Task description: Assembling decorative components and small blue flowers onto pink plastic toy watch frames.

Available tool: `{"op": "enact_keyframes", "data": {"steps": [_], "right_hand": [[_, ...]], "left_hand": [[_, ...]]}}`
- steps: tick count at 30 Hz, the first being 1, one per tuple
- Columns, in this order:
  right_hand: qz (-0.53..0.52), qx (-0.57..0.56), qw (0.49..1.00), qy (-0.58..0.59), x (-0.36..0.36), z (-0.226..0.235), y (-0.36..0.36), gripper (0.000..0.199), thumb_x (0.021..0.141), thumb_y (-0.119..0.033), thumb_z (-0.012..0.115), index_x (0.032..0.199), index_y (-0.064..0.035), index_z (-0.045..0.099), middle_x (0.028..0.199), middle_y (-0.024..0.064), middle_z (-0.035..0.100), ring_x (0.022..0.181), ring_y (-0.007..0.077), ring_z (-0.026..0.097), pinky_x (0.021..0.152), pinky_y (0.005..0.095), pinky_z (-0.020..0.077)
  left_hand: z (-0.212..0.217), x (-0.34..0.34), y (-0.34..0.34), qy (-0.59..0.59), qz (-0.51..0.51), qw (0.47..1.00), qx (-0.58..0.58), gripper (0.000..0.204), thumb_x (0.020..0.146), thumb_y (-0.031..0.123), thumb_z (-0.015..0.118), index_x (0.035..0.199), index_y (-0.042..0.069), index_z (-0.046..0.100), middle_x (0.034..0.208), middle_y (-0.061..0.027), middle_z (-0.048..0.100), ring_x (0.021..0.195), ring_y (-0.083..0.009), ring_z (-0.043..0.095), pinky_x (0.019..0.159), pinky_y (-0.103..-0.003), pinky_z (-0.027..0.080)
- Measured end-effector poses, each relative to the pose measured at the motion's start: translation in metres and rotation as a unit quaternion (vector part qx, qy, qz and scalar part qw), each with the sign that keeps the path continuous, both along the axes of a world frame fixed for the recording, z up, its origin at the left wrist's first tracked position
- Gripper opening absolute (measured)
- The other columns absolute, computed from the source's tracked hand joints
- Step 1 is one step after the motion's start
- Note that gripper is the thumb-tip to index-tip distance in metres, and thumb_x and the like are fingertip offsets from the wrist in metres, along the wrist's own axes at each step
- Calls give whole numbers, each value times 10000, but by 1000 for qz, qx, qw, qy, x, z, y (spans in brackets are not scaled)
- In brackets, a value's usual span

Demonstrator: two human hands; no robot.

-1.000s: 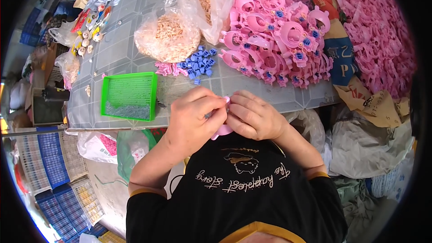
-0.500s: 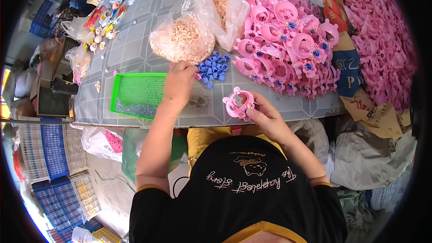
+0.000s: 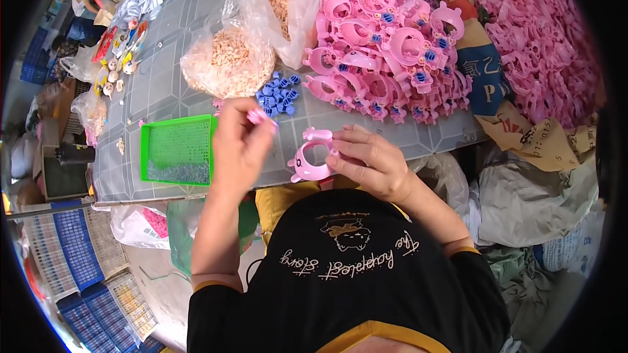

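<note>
Pink frame (image 3: 310, 172) juts leftward from the right hand (image 3: 376, 162) pinching it; the left hand (image 3: 237, 144) holds a small pink piece (image 3: 256, 116).

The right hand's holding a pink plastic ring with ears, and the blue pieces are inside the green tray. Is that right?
Almost: the head view shows the little blue plastic pieces heaped on the grey tabletop, not inside the rectangular green plastic tray. The right hand does hold a pink plastic ring with ears.

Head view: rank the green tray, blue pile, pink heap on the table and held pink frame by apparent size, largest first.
Pink heap
Green tray
Blue pile and held pink frame: too alike to rank
</note>
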State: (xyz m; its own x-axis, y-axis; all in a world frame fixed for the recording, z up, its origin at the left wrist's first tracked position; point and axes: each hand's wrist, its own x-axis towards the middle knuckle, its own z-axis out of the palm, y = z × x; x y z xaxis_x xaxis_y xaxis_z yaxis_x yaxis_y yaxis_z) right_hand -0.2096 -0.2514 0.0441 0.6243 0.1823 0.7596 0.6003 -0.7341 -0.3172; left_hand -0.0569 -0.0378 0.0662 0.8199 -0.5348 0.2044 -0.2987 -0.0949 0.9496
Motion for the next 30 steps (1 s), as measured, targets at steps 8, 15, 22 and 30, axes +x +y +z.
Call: {"op": "enact_keyframes", "data": {"steps": [8,15,22,30], "right_hand": [[7,-13,1000,-5,0,11,4,332,802,-99,749,1123,-19,756,1111,151,679,1073,345,696,971,508,584],[8,-9,1000,12,2,10,0,354,790,-100,746,1132,-7,754,1102,155,667,1054,341,699,970,503,585],[-5,-42,999,5,-1,13,-5,367,764,-118,810,1103,6,744,1184,192,677,1082,374,690,980,506,574],[-225,-35,970,-85,29,53,-58,240,803,-67,760,1043,-69,779,989,100,729,929,280,712,965,508,542]], "left_hand": [[35,-34,-18,-170,-156,973,6,195,813,-62,753,997,0,727,971,-125,732,840,-202,683,752,-302,537],[28,-31,-22,-254,-153,955,3,230,788,-62,773,1007,9,768,980,-117,769,869,-255,719,764,-346,557],[30,-33,-20,-295,-159,941,48,307,780,35,810,1082,35,753,1046,-122,753,963,-301,710,872,-400,558],[36,-23,-26,-300,37,951,59,458,828,167,825,1234,16,677,1227,-201,649,1071,-399,626,949,-463,509]]}}
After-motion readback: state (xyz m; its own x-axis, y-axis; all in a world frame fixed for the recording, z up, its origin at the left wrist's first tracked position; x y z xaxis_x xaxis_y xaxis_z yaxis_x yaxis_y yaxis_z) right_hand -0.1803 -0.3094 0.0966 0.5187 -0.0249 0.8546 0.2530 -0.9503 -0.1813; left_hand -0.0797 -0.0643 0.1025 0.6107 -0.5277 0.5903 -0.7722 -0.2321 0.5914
